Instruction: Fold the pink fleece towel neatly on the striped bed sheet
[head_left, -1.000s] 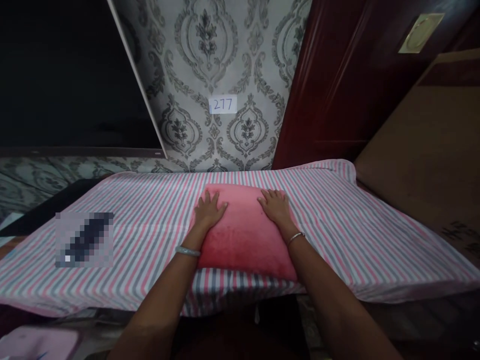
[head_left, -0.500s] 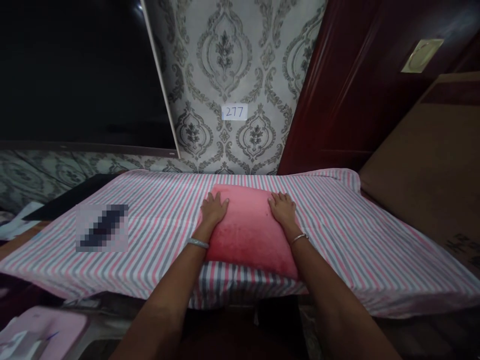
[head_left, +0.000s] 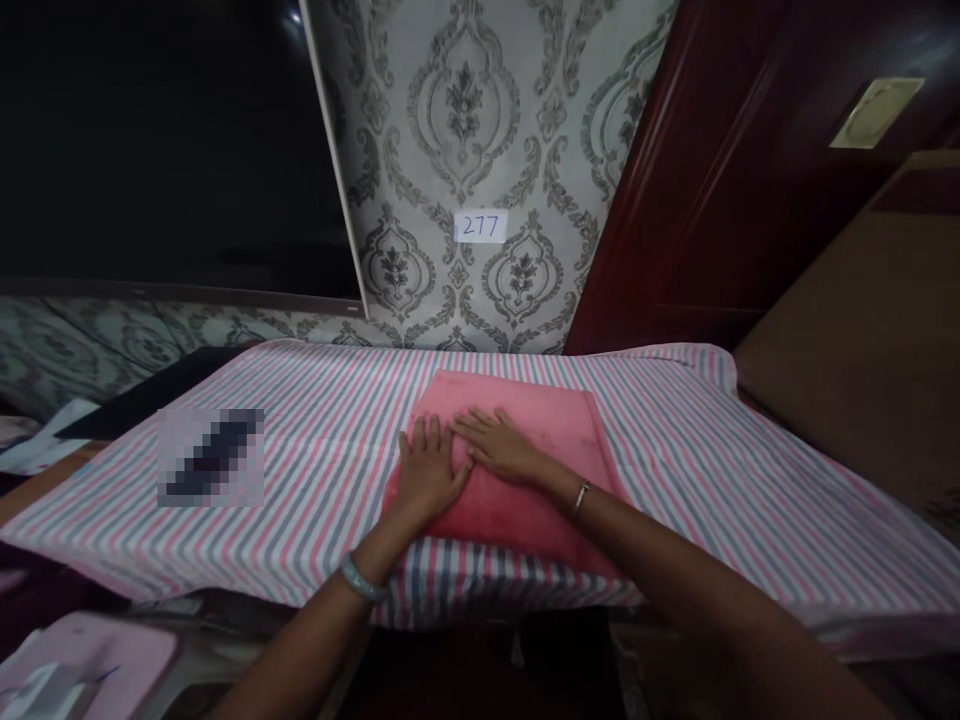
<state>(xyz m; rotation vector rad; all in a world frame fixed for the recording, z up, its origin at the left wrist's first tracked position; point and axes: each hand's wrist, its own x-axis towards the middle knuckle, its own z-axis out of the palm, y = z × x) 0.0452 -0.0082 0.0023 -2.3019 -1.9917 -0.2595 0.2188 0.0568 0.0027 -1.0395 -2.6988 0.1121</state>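
Note:
A pink plush cushion or folded cloth [head_left: 555, 520] lies flat near the front edge of a striped tablecloth [head_left: 315, 400]. My left hand [head_left: 429, 478] rests palm down on its left side, fingers spread. Close beside it, my right hand [head_left: 499, 445] lies flat across the upper middle of the pink piece, its fingertips nearly meeting the left hand. Both hands are open and grip nothing. Part of the pink surface is hidden beneath them.
On the left of the cloth is a blurred dark object [head_left: 210, 452]. A large black screen [head_left: 172, 150] stands behind it. To the right is a brown cardboard box [head_left: 862, 340], near a dark red door [head_left: 712, 170]. A paper marked 277 [head_left: 481, 226] is on the wall.
My right hand has moved left from the right edge of the pink piece to its middle. My left hand has come closer to me. The view has shifted slightly.

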